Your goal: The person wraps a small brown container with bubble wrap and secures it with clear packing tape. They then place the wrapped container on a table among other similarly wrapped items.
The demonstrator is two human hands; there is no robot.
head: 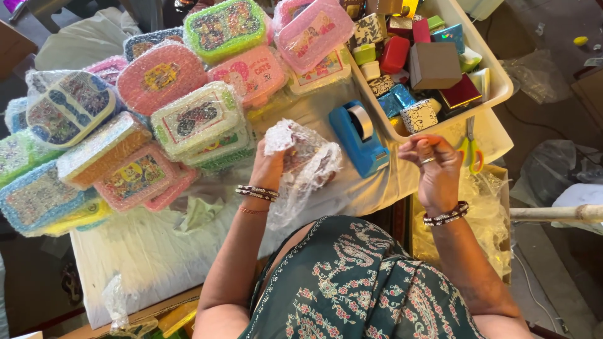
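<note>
Left hand [269,168] around bubble-wrapped item [306,157]

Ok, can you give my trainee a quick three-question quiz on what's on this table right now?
1. True or false: the left hand holds a small item wrapped in clear bubble wrap.
2. Which tool stands between the two hands: A) blue plastic tape dispenser, B) stapler, C) glue gun?
3. Where do the orange-and-green-handled scissors lie?

Key: 1. True. 2. A. 3. On the white table edge beside the white plastic tray of small boxes, near the raised right hand.
</note>
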